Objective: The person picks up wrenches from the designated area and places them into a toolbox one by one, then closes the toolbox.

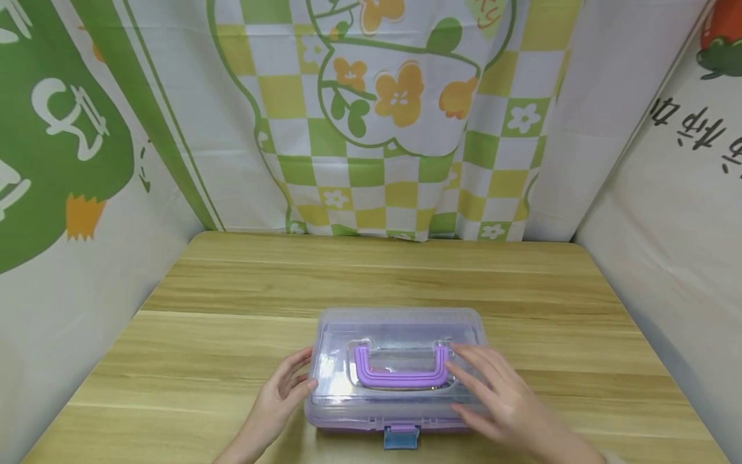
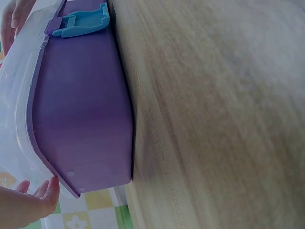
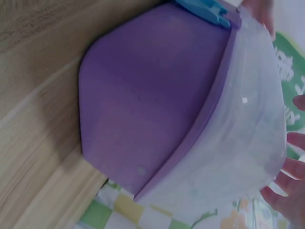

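A storage box with a clear lid (image 1: pixel 342 412) and a purple base (image 2: pixel 81 105) sits on the table. Its purple handle (image 1: pixel 402 380) lies folded down on the lid. On the front, a blue latch (image 1: pixel 401 438) sticks outward from the box. My left hand (image 1: pixel 278 393) is at the box's left side, thumb on the lid's edge; the left wrist view has its fingertips at the rim. Over the lid's right side my right hand (image 1: pixel 501 399) spreads its fingers, with the upper fingertips close to the handle. The lid blurs what is inside.
The wood-grain table (image 1: pixel 220 348) extends around the box. A patterned curtain (image 1: pixel 400 180) hangs along the table's back edge. Printed cloth walls stand on the left (image 1: pixel 156 251) and right (image 1: pixel 661 245).
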Demonstrator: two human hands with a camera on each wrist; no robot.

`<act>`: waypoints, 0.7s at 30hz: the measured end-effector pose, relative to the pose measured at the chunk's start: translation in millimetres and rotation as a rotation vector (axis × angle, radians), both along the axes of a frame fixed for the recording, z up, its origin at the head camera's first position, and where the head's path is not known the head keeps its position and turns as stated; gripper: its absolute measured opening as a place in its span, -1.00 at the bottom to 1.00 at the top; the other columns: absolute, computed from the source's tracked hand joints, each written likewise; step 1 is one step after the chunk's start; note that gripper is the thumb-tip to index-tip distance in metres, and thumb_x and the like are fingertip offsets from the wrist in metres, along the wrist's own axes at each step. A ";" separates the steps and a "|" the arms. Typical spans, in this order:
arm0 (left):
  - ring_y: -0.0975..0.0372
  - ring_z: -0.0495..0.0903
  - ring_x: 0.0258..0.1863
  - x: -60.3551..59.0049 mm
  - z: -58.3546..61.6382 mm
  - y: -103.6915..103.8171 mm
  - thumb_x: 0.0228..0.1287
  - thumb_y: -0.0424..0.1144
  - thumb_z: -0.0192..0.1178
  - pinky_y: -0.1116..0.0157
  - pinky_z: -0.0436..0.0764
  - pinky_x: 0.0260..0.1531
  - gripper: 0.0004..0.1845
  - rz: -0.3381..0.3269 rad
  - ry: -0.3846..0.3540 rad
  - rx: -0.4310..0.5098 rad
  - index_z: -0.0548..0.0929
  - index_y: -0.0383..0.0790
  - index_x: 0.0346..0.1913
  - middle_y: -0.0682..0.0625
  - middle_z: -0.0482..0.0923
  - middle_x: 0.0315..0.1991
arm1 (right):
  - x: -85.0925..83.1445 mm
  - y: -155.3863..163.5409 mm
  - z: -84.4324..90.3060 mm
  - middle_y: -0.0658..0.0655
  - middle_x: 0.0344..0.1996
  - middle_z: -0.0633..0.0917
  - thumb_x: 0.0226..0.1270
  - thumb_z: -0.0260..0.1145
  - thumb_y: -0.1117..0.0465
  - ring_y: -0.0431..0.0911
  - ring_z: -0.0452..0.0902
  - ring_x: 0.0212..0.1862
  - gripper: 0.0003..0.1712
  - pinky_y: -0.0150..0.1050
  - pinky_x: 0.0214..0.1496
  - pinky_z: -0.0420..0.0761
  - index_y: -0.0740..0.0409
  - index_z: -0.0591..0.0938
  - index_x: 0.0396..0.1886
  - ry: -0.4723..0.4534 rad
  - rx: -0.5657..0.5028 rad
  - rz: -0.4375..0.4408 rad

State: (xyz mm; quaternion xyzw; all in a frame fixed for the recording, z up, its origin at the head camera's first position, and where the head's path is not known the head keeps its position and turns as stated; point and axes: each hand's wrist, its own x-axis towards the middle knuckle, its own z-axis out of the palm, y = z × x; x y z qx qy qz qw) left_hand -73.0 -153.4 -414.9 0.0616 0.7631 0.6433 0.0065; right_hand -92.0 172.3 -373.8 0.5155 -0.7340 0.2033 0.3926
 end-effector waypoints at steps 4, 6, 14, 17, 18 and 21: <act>0.13 0.32 0.09 0.1 0.0 0.4 0.17 -0.38 0.08 0.55 0.42 -0.03 -0.50 0.000 0.012 -0.007 0.26 -0.34 0.19 -0.26 0.24 0.19 | 2.8 -10.1 1.2 0.43 -0.13 0.53 0.28 0.06 0.06 0.18 0.45 -0.13 -0.53 -0.08 0.18 0.37 0.40 0.51 -0.08 0.104 0.068 0.023; 0.20 0.34 0.07 0.3 0.0 0.5 0.17 -0.38 0.08 0.54 0.42 -0.03 -0.50 -0.006 0.022 -0.010 0.26 -0.34 0.19 -0.27 0.24 0.19 | 3.4 -14.3 -0.1 0.42 -0.13 0.53 0.27 0.08 0.06 0.17 0.47 -0.13 -0.53 -0.04 0.06 0.44 0.40 0.50 -0.05 0.149 0.093 0.036; 0.37 0.31 0.04 -0.2 -1.1 0.3 0.20 -0.39 0.03 0.52 0.41 -0.03 -0.51 -0.034 0.035 -0.013 0.23 -0.34 0.20 -0.28 0.21 0.20 | 6.4 -26.4 -10.7 0.38 -0.10 0.54 0.33 -0.02 0.07 0.12 0.49 -0.09 -0.52 0.03 0.08 0.44 0.35 0.46 0.05 0.268 0.227 0.058; 0.35 0.32 0.04 -0.5 -2.0 0.6 0.20 -0.39 0.03 0.50 0.42 -0.03 -0.51 -0.035 0.041 -0.015 0.23 -0.33 0.20 -0.27 0.22 0.19 | 8.4 -28.3 -18.2 0.39 -0.03 0.50 0.37 -0.08 0.03 0.15 0.44 -0.01 -0.48 0.06 0.17 0.34 0.37 0.42 0.09 0.246 0.272 0.083; 0.34 0.31 0.04 -0.6 -2.3 0.6 0.20 -0.40 0.03 0.49 0.42 -0.03 -0.52 -0.037 0.045 -0.016 0.23 -0.33 0.20 -0.27 0.22 0.19 | 9.1 -28.9 -21.0 0.40 0.00 0.48 0.38 -0.11 0.01 0.16 0.43 0.01 -0.45 0.07 0.18 0.33 0.37 0.40 0.11 0.242 0.290 0.087; 0.40 0.32 0.01 -0.5 -2.8 0.1 0.22 -0.40 0.01 0.49 0.43 -0.04 -0.52 -0.052 0.054 -0.017 0.21 -0.33 0.21 -0.27 0.20 0.19 | 10.7 -30.2 -30.4 0.41 0.07 0.42 0.38 -0.24 -0.13 0.17 0.36 0.09 -0.31 0.13 0.25 0.20 0.36 0.32 0.18 0.212 0.338 0.087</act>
